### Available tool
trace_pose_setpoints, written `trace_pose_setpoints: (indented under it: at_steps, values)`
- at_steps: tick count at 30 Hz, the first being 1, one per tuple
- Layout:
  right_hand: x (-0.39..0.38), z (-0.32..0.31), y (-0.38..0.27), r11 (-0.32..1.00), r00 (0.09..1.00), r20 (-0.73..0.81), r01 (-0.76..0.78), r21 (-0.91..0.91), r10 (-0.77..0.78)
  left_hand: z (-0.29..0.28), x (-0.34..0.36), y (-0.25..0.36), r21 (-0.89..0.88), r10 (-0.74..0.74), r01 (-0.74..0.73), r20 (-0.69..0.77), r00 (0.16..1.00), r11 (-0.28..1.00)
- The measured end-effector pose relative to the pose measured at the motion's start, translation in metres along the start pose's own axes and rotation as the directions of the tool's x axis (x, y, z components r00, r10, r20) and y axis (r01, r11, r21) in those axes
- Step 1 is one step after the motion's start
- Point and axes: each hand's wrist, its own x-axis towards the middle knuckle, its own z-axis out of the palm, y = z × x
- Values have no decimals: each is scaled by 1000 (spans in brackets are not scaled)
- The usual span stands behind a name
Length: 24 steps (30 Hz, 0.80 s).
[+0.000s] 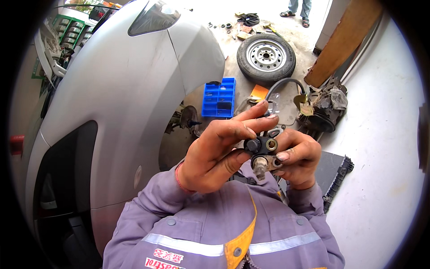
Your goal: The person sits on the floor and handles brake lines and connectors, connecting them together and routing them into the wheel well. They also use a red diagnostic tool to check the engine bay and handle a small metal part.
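My left hand (210, 154) pinches a small black sensor (253, 144) between thumb and fingers, its index and middle fingers angled upward. The sensor has a mounting tab with a brass-coloured ring. Just below it, my right hand (300, 159) grips a similar-looking part (260, 167) with a dirty metal tip and a flat bracket with a hole, thumb on the bracket. The two parts are held close together, overlapping in view. A black cable (285, 80) arches behind my fingers; where it ends is partly hidden.
A silver car body (98, 80) fills the left. Beyond my hands lie a blue compartment tray (210, 96), wheel (251, 62), greasy assembly (327, 112) and scattered parts. A radiator (333, 170) leans right, near a white wall (385, 148) and wooden board (340, 36). A person's legs (304, 11) show at the top.
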Motion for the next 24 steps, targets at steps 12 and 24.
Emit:
trace_pose_setpoints:
  at_steps: [12,24]
  values:
    - [3,-7,-5,999,997,66,-50,-10,51,2,1,-11,-175,-75,60,-76,994,983]
    - [-8,6,10,967,965,-110,-246,-72,237,-5,-7,-29,-319,-206,129,-220,954,939]
